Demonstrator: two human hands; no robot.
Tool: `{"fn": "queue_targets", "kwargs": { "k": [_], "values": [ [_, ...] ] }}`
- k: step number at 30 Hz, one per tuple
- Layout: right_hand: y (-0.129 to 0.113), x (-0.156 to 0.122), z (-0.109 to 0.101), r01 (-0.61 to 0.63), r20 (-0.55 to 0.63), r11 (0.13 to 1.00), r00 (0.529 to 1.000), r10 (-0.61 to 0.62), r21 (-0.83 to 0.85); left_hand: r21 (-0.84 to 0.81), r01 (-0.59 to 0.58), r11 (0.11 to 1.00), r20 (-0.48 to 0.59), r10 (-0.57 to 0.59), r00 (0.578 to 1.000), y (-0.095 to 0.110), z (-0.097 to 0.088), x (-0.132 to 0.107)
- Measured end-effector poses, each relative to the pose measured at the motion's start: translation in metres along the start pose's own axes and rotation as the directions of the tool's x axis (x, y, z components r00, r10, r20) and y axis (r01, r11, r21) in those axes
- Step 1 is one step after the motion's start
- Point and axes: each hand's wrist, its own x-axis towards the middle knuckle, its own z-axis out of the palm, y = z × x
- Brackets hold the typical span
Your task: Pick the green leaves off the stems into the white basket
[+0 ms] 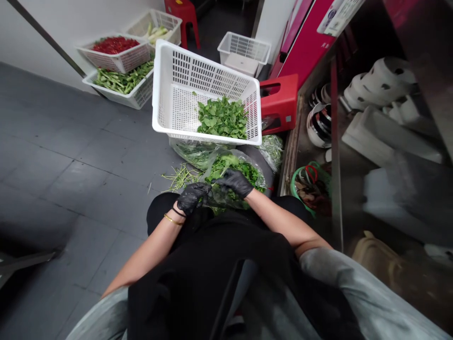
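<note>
Both of my hands wear black gloves and meet over an opened clear plastic bag (260, 172) of leafy greens (244, 167). My left hand (194, 196) is closed around some greens, with a bit of leaf showing below its fingers. Just to the right, my right hand (234, 183) pinches the greens too, and a pale stem shows between the two hands. Curled fingers hide most of what each one grips. Loose thin stems (181, 177) lie on the floor to the left. Beyond the bag, a white perforated basket (207, 137) stands tilted, holding picked leaves (222, 118).
At the far left are baskets of red chillies (115, 45) and green vegetables (122, 81). A red stool (281, 104) stands behind the big basket's right side. Metal shelving (336, 156) with containers runs along the right, near a green basket (295, 186).
</note>
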Motion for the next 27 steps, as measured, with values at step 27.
{"fn": "queue_targets", "kwargs": {
  "k": [27],
  "values": [
    [-0.007, -0.021, -0.018, -0.246, 0.228, 0.966, 0.948, 0.223, 0.077, -0.098, 0.063, 0.993, -0.042, -0.067, 0.997, 0.004, 0.004, -0.018]
  ]
}}
